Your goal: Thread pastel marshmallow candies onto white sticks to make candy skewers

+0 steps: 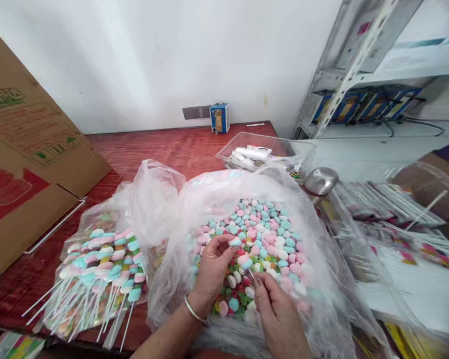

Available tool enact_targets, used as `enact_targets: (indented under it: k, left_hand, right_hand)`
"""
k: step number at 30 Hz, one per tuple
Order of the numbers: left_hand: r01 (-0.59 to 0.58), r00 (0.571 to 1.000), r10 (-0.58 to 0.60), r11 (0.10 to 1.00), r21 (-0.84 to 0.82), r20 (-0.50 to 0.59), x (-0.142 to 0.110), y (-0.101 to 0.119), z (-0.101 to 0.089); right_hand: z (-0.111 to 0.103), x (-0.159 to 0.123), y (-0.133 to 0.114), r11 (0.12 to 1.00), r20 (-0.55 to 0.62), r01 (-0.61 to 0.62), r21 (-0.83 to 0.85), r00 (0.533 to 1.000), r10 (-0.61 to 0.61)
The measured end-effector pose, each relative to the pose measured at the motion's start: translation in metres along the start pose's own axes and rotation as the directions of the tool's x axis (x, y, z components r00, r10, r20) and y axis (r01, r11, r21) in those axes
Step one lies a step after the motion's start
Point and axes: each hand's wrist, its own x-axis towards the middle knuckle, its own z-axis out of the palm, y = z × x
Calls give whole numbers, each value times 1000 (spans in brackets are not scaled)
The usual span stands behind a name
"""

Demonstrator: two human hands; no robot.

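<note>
My left hand pinches a small white-and-blue marshmallow between thumb and fingertips. A thin white stick is gripped in my right hand, with pink and blue marshmallows at its upper end. Both hands are over a large clear plastic bag, opened wide. Loose pink, blue and white marshmallows fill it, with red and green gummy candies nearest my hands. To the left, a pile of marshmallow skewers lies on another clear bag, sticks pointing toward me.
A cardboard box stands at the left of the red wooden table. Behind the bag are a clear plastic tub and a metal scoop. A small blue device sits by the wall; white shelving holds packets at right.
</note>
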Motion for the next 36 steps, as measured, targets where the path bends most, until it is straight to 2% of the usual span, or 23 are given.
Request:
enact_targets:
  k: [4, 8, 13, 18, 20, 22, 24, 26, 28, 31, 34, 36]
  left_hand:
    - [-2, 1000, 2, 1000, 4, -5, 1, -4, 0]
    - [-73, 997, 71, 993, 96, 22, 0, -5, -2]
    - [-244, 970, 232, 931, 272, 73, -4, -3, -4]
    - [-269, 962, 243, 916, 298, 121, -12, -2, -4]
    - [-217, 975, 201, 955, 200, 99, -16, -1, -2]
    - [-104, 994, 105, 994, -34, 29, -18, 2, 3]
    - [31, 999, -37, 956, -293, -13, -18, 7, 10]
    - [163, 985, -169, 889, -428, 24, -15, 13, 18]
    - [270, 960, -271, 836, -478, 70, -12, 17, 24]
    - [318, 934, -357, 775, -547, 37, -11, 18, 31]
    - [352, 909, -416, 745, -567, 19, -16, 13, 39]
    - [367, 907, -420, 760, -537, 27, -22, 7, 45]
  right_hand:
    - [-1, 5, 3, 1000, 79, 4, 20, 997, -6]
    - [7, 9, 10, 991, 101, -44, 129, 994, 31]
    - [19, 10, 15, 973, 69, -37, 230, 997, 22]
    - [22, 17, 18, 975, 15, 34, 218, 999, -38]
    - [21, 21, 20, 980, -6, 68, 187, 998, -68]
    - [20, 23, 21, 987, -24, 103, 122, 995, -101]
    - [19, 22, 20, 986, -25, 167, 12, 986, -166]
    - [18, 17, 19, 961, 5, 253, -109, 967, -254]
    - [17, 10, 19, 913, 48, 345, -220, 938, -343]
    - [16, 0, 26, 785, 92, 460, -416, 880, -466]
    - [18, -6, 38, 650, 85, 489, -582, 831, -550]
    - [20, -8, 46, 598, 62, 472, -648, 815, -576]
